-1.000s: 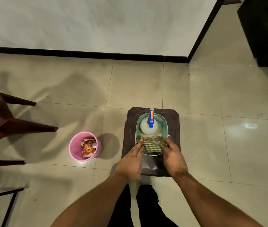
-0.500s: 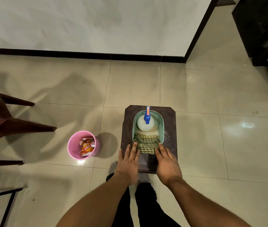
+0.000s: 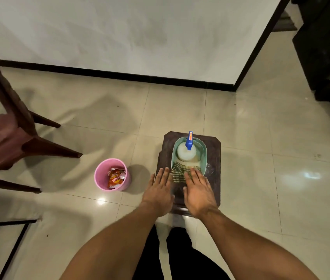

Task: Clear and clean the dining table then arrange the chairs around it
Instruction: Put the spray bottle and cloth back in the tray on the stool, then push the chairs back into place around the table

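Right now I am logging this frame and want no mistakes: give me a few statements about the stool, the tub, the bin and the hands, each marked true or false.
1. The spray bottle stands in the green tub. True.
2. The pink bin is empty. False: it holds a snack packet.
3. The left hand and the right hand have straight fingers and grip nothing. True.
4. The checked cloth lies on the floor. False: it lies in the near end of the tub.
5. The tub sits on the chair. False: it sits on a dark stool; the chair stands off to the left.
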